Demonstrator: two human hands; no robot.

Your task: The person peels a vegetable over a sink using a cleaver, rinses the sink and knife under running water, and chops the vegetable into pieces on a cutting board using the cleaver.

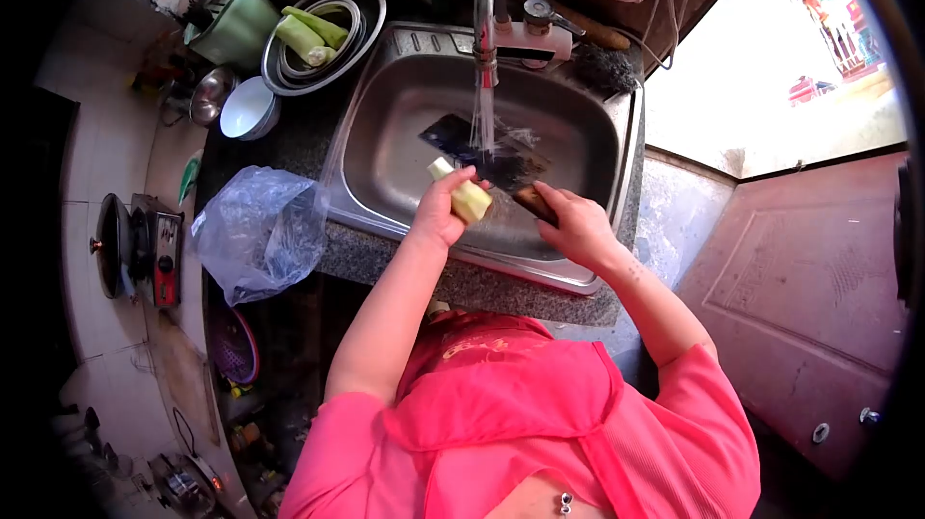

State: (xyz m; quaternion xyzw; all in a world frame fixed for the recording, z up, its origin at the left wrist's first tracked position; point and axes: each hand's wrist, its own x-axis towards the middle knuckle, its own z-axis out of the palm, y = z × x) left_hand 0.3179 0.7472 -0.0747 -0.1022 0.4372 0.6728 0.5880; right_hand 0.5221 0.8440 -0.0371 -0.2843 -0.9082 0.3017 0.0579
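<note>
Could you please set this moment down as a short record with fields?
Left hand: holding a pale peeled vegetable
Right hand: gripping the handle of a wide, dark-bladed knife
Hands' position: above the sink
Faucet: running, its stream falling at the blade
Left of the sink: a clear plastic bag and a white bowl
Behind the white bowl: nested metal bowls holding light-green vegetables
</note>
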